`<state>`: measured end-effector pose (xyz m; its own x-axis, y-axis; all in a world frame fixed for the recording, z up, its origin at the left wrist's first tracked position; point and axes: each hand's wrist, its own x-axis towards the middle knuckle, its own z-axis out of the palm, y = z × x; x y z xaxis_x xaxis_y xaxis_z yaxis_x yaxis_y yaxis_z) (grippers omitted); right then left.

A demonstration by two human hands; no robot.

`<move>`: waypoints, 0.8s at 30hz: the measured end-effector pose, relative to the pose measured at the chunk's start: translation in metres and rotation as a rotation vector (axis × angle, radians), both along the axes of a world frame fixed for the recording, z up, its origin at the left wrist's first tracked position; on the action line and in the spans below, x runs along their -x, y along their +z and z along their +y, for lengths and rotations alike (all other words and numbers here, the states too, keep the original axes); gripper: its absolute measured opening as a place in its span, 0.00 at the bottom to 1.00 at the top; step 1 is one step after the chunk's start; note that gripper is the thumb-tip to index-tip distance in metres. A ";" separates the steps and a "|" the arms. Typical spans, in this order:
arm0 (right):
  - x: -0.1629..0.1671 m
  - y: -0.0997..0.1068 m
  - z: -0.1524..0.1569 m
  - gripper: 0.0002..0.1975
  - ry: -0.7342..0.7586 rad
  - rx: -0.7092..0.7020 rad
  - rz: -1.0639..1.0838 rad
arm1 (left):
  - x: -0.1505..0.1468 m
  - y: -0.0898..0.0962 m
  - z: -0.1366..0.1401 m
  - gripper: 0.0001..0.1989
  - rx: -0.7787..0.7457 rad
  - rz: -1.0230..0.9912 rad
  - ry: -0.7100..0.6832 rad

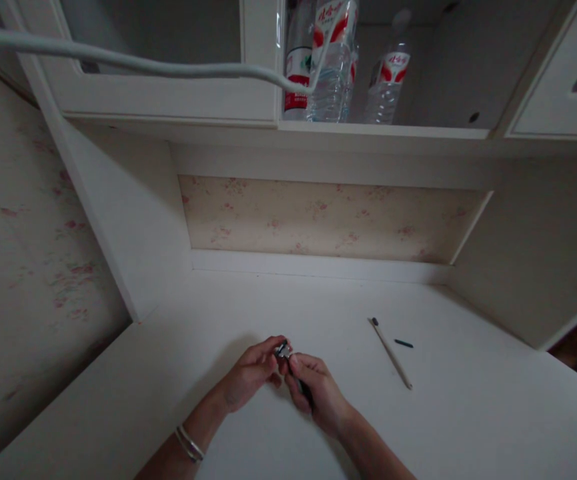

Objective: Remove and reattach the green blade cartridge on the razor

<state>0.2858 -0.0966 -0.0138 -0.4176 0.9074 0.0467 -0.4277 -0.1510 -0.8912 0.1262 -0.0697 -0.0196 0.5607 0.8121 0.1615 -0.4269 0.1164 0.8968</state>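
Observation:
In the middle of the desk, my right hand [318,390] is closed round the dark handle of a small tool [283,351] with a shiny metal head. Its exact kind is too small and too covered by fingers to make out. The fingers of my left hand [248,375] are closed at the metal end, with thumb and forefinger on it. Both hands meet just above the white desktop. To their right lie a long, pale, pen-like stick [392,355] with a dark tip and a short dark stick [403,343].
The white desk [218,307] ends at a back panel and side panels. Overhead is a shelf [418,133] with several plastic bottles [333,63]. A white tube or cable [143,65] crosses the upper left, in front of a cabinet door. Floral wallpaper [28,267] covers the left wall.

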 end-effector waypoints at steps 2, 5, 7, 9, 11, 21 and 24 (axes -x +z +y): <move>0.000 0.000 0.000 0.21 0.018 0.031 0.000 | 0.004 0.001 0.001 0.24 -0.020 0.044 0.001; -0.001 0.000 0.000 0.21 0.053 0.065 -0.004 | 0.007 0.003 0.001 0.23 -0.041 0.090 -0.021; -0.003 0.000 0.000 0.21 0.077 0.068 -0.001 | 0.007 0.005 0.001 0.22 -0.053 0.102 -0.041; -0.005 0.001 0.000 0.21 0.096 0.070 -0.004 | 0.008 0.009 0.000 0.22 -0.067 0.112 -0.060; -0.006 0.002 -0.001 0.21 0.114 0.073 -0.012 | 0.008 0.013 -0.001 0.22 -0.086 0.123 -0.074; -0.003 0.007 -0.001 0.24 0.090 -0.061 -0.064 | 0.004 0.008 0.001 0.21 -0.067 0.066 0.004; -0.002 0.009 -0.001 0.25 0.048 -0.102 -0.116 | 0.000 0.001 0.003 0.22 -0.026 0.012 0.073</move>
